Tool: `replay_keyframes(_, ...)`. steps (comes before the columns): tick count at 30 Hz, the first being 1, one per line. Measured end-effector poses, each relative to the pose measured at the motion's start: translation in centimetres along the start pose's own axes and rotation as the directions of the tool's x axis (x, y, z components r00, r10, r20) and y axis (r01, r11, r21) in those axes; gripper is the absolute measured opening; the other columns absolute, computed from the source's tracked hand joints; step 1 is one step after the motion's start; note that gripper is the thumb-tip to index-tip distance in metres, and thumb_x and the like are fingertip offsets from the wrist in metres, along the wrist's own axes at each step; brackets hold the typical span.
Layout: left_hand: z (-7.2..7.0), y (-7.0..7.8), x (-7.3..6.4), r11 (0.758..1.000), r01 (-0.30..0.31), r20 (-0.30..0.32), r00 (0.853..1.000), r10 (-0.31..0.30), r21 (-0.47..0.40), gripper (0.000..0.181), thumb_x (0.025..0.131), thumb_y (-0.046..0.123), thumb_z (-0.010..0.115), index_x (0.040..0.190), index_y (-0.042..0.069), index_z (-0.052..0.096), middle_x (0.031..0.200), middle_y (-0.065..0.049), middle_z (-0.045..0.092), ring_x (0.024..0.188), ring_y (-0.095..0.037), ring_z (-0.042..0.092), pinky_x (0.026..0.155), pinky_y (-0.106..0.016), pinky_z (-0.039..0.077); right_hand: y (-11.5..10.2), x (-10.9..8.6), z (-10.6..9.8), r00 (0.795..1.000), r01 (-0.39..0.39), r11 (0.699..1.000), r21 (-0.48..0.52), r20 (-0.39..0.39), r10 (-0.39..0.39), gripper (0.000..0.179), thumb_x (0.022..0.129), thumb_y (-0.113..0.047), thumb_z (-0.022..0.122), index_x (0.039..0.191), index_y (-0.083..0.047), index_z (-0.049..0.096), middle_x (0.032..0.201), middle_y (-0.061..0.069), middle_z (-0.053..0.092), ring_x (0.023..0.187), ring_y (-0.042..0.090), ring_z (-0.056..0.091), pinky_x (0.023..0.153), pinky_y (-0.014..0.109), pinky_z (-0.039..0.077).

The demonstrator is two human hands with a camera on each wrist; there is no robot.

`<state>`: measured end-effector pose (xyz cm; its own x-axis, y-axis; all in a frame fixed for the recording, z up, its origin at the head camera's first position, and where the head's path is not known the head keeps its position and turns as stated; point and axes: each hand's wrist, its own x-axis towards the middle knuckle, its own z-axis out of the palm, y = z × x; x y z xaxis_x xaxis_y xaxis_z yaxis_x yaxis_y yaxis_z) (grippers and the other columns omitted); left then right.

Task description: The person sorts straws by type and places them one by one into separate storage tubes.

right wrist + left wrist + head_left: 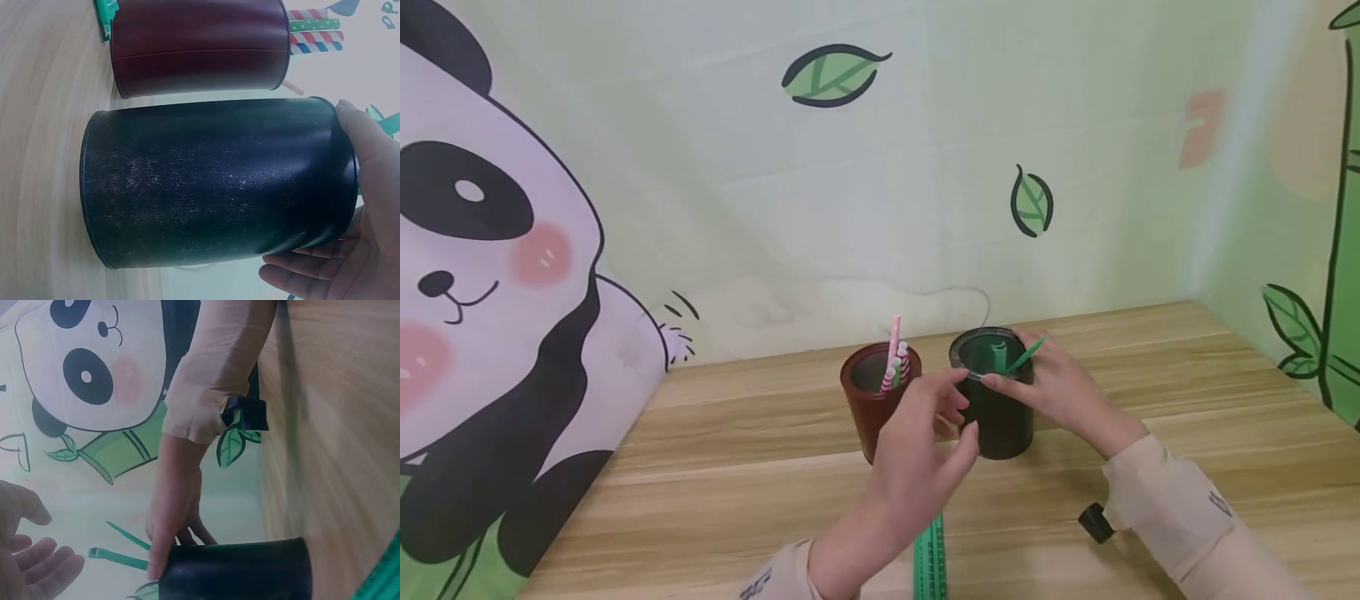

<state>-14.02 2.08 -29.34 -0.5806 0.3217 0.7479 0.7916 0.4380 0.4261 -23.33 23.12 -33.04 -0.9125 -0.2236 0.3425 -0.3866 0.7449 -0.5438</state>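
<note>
My right hand (1060,387) grips the black cylindrical cup (219,184) at its rim, thumb on the near side and fingers round the far side. The cup stands upright on the table. Out of its mouth lean a thin green stick (1028,354) and a flat green strip (119,557). My left hand (917,458) hovers in front of both cups, fingers loosely bent and holding nothing. Behind it, partly hidden, stands a dark red cup (868,417) with several patterned paper straws (315,31), pink, striped and dotted.
A long green printed strip (930,558) lies on the wooden table (737,500) at the front, partly under the left forearm. A wall cloth (737,183) with a panda and leaves closes off the back and sides. A black piece (1096,523) sits at the right cuff.
</note>
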Motion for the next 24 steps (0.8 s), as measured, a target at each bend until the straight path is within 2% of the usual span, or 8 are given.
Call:
replay_keyframes(6,-0.4,-0.7,-1.7,0.996,0.083,0.020,0.996,-0.083,-0.026,0.048,0.080,-0.002,0.070,0.123,0.003,0.050,0.093,-0.008,0.060,0.079,-0.013,0.060,0.066,-0.018,0.054,-0.1,0.0,0.2,1.000,0.007,1.000,-0.006,-0.008,-0.007,0.073,0.086,-0.054,0.063,0.138,-0.006,0.045,0.132,0.016,0.052,0.124,0.033,0.047,0.099,0.058,0.043)
replay_keyframes(13,-1.2,-1.6,-3.1,0.981,0.194,0.041,0.980,-0.193,-0.016,0.047,0.080,-0.004,0.070,0.121,0.005,0.050,0.093,-0.007,0.061,0.077,-0.014,0.060,0.064,-0.019,0.054,-0.2,0.0,0.2,1.000,0.007,1.000,-0.020,-0.013,-0.007,0.075,0.086,-0.054,0.063,0.139,-0.005,0.043,0.134,0.018,0.050,0.125,0.035,0.048,0.100,0.059,0.043)
replay_keyframes(17,-1.6,-2.2,-3.7,0.964,0.263,0.078,0.963,-0.260,-0.033,0.043,0.081,-0.004,0.069,0.119,0.004,0.051,0.091,-0.007,0.060,0.077,-0.014,0.060,0.063,-0.020,0.054,-0.2,0.0,0.1,1.000,0.009,1.000,-0.027,-0.018,-0.009,0.075,0.087,-0.054,0.062,0.139,-0.004,0.044,0.134,0.019,0.051,0.126,0.036,0.048,0.100,0.059,0.042)
replay_keyframes(24,-2.0,-3.1,-4.6,0.926,0.375,0.158,0.918,-0.364,-0.048,0.036,0.082,-0.004,0.066,0.115,0.004,0.054,0.091,-0.008,0.060,0.078,-0.014,0.060,0.061,-0.018,0.051,-0.2,-0.1,-0.1,1.000,0.008,0.999,-0.036,-0.015,-0.009,0.075,0.087,-0.054,0.061,0.139,-0.004,0.043,0.135,0.020,0.050,0.126,0.037,0.048,0.100,0.059,0.042)
